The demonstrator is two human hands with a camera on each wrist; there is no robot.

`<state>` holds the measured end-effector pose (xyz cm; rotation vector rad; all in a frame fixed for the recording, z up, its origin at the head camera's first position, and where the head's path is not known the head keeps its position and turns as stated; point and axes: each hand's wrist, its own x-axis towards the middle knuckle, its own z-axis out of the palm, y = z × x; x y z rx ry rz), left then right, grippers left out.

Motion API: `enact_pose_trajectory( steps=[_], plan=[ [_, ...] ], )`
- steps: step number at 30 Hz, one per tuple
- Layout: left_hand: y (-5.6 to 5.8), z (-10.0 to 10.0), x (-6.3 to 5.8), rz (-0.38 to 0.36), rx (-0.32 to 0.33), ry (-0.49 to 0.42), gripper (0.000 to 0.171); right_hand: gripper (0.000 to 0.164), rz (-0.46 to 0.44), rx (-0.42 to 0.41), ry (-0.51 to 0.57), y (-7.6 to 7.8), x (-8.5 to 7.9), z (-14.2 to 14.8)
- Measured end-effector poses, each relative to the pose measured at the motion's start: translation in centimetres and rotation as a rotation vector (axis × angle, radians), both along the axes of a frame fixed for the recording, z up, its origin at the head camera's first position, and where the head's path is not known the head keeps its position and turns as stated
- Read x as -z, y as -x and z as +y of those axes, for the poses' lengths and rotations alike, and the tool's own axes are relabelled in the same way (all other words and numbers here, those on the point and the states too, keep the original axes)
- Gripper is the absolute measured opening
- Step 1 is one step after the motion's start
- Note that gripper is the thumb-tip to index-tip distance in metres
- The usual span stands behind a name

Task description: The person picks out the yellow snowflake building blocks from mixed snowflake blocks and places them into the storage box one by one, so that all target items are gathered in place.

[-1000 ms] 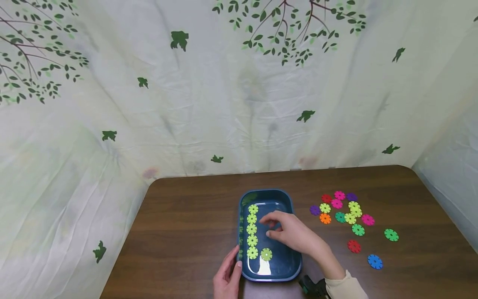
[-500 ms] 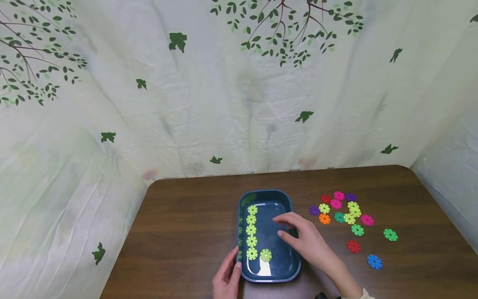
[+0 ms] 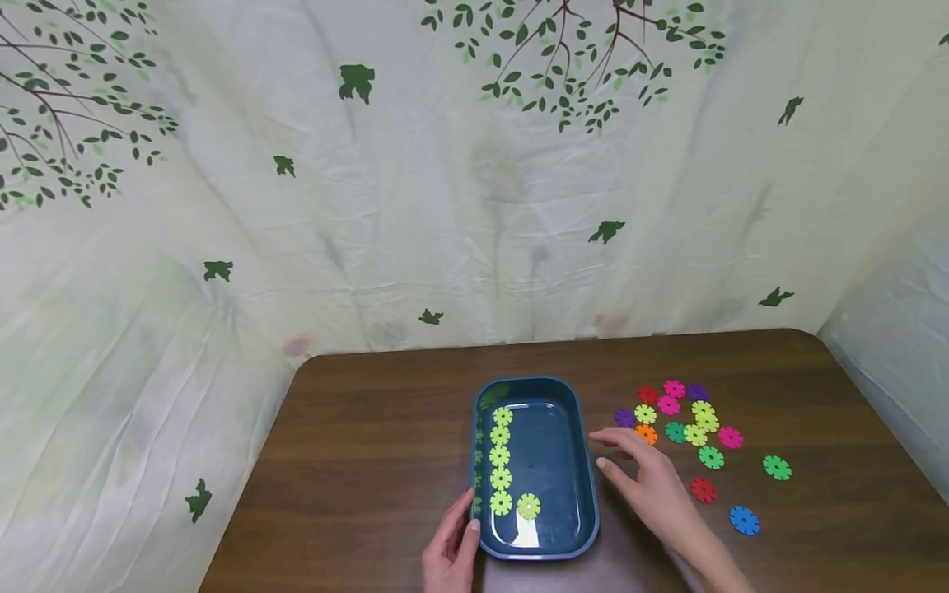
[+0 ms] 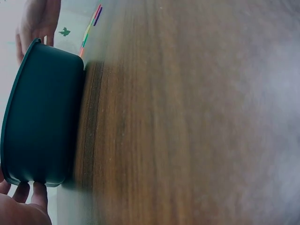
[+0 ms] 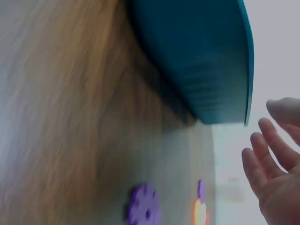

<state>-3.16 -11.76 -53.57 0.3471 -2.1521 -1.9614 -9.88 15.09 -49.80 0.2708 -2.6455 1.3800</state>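
Observation:
A deep blue rectangular tray (image 3: pixel 559 461) stands on the table. In it, several yellow-green notched discs (image 3: pixel 500 455) form a column along the left side, with one more disc (image 3: pixel 529 506) beside the lowest. My left hand (image 3: pixel 451 548) touches the tray's left side near the front corner, thumb at the rim; its fingertips (image 4: pixel 40 190) meet the outer wall in the left wrist view. Just right of the tray hovers my right hand (image 3: pixel 652 486), thumb and fingers apart, holding nothing. A purple disc (image 5: pixel 144 206) shows in the right wrist view.
Several loose discs lie right of the tray, among them an orange disc (image 3: pixel 646 434), a red disc (image 3: pixel 703 490), a green disc (image 3: pixel 777 468) and a blue disc (image 3: pixel 745 520). A leaf-printed cloth (image 3: pixel 504 206) hangs behind the brown table (image 3: pixel 371 461).
My right hand has moved right, from over the tray's middle to beyond its right rim. The left hand, the tray and the discs in it have stayed put.

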Motion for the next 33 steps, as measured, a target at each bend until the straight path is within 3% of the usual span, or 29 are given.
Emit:
enact_pose_trajectory(
  steps=[13, 23, 33],
  plan=[
    [0.1, 0.0, 0.3, 0.072, 0.026, 0.011, 0.036, 0.037, 0.025, 0.038, -0.143, -0.4, 1.8, 5.5],
    [0.1, 0.1, 0.1, 0.010, 0.027, -0.004, 0.037, 0.039, -0.075, 0.120, -0.134, -0.5, 2.1, 9.0],
    [0.0, 0.2, 0.1, 0.015, 0.023, -0.013, 0.038, 0.036, -0.037, 0.141, -0.155, 0.7, 2.1, 11.3]
  ],
)
